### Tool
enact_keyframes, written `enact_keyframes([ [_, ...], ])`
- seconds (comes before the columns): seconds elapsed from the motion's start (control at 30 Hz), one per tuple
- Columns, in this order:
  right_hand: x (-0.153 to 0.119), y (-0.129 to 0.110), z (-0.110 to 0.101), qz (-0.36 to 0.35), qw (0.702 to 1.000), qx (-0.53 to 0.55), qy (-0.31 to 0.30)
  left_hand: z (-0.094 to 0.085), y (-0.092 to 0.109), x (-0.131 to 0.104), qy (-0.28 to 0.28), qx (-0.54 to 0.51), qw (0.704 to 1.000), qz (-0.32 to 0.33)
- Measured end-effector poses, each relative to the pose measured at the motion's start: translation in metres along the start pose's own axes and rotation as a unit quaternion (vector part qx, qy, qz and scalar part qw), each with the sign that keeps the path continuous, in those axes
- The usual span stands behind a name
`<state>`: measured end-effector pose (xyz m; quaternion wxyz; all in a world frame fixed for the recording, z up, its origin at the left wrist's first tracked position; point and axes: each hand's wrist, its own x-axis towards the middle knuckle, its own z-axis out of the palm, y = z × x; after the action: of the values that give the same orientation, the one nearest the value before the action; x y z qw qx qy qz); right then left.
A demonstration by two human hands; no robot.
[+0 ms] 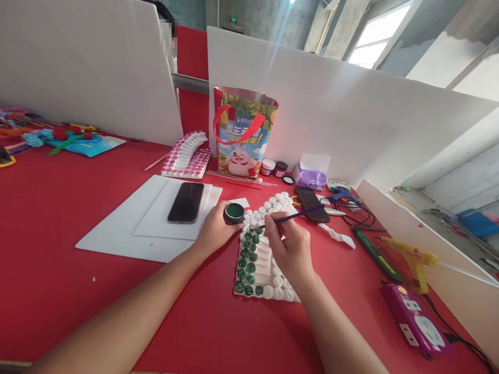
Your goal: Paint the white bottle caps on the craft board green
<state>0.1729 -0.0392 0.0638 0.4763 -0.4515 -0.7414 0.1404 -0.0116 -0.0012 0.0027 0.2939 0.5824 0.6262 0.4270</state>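
Observation:
My left hand point(217, 224) grips a small jar of dark green paint point(234, 212), tilted so its open mouth faces me, at the upper left edge of a white panel point(262, 270) bordered with rosettes. Two columns of rosettes on the panel's left are green; those at the top and right are white. Between my right hand's point(290, 243) fingers is a thin paintbrush point(298, 213) with a dark blue handle. Its tip reaches a rosette near the jar. My right hand and wrist cover part of the panel's right side.
Left of the panel, a black phone point(186, 202) lies on white boards point(117, 236). Behind stand a pink-and-white rosette piece point(187, 158) and a printed bag point(244, 135). At right lie another phone point(312, 204), a yellow glue gun point(415, 258) and a purple power strip point(415, 319) with cables.

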Motion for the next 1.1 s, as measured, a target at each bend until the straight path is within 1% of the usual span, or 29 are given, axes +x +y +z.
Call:
enact_keyframes([
  [0.1, 0.0, -0.0003, 0.0005, 0.003, 1.0, 0.0, 0.001, -0.0001, -0.0002, -0.0004, 0.001, 0.002, 1.0, -0.002],
  [0.27, 0.0002, -0.0012, 0.0012, -0.016, 1.0, -0.007, -0.022, -0.0011, 0.0012, -0.0003, -0.004, 0.004, 1.0, -0.007],
  [0.5, 0.0004, -0.0009, -0.0018, 0.011, 1.0, 0.003, -0.002, -0.0012, 0.0019, -0.0003, -0.006, -0.003, 1.0, -0.008],
  [0.7, 0.0017, -0.0022, 0.0001, -0.009, 1.0, -0.005, -0.025, -0.0016, 0.0008, 0.0002, -0.008, 0.001, 1.0, -0.011],
  [0.83, 0.0016, -0.0005, -0.0026, -0.006, 1.0, -0.009, -0.013, -0.0011, 0.0012, -0.0002, -0.006, -0.005, 1.0, -0.005],
  [0.97, 0.0011, -0.0005, -0.0033, 0.0, 1.0, 0.004, 0.006, -0.0007, 0.0029, -0.0007, 0.002, 0.004, 1.0, -0.014],
  [1.1, 0.0004, -0.0016, 0.0001, -0.015, 1.0, 0.004, -0.011, -0.001, 0.0024, -0.0003, -0.001, 0.004, 1.0, -0.013],
])
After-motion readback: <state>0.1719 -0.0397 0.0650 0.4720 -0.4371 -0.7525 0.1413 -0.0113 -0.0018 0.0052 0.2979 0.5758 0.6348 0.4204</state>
